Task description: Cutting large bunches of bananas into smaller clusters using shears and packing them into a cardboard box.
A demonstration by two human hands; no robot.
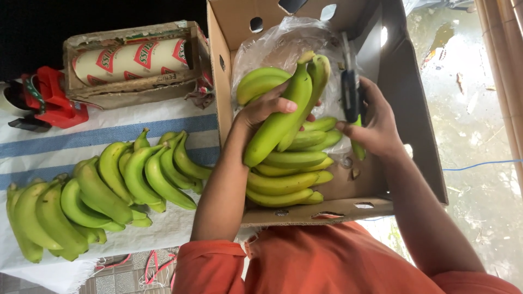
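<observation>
Inside the cardboard box (400, 103), our left hand (267, 109) clamps the firm, weighty green bananas (280, 122) mid-length while our right hand (373, 122) grips a knife (348, 90).

Cardboard box (403, 98) interior largely occupied: banana stack (283, 182) fills the lower half, clear plastic liner (283, 46) crowds the upper left; open room remains only along the right wall and top corner; left wall of the box bars sideways entry from the worktop (109, 136); there, two banana bunches (103, 190) block the near side; striped cloth strip above them lies free; a roll carton (131, 60) closes the far edge.
</observation>
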